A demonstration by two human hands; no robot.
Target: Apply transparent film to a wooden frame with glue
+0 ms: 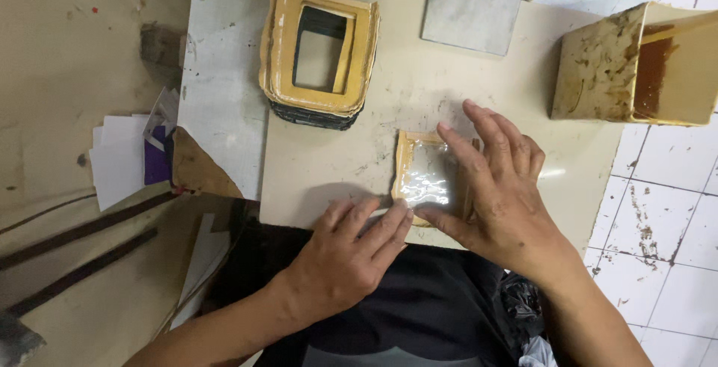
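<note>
Yellowish card frame with clear plastic film lies under both flat hands: right hand covers it, left hand fingertips press, I think, its near-left corner.

2 hands; 1 clear-covered frame; 1 frame stack; 1 grey tile; 1 stained box.

A head-worn camera is looking steeply down, close over the work board, hands entering from six o'clock.

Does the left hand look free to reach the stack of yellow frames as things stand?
Probably yes: the left hand only presses on the clear film piece, and the board toward the stack of yellow frames lies unobstructed.
</note>
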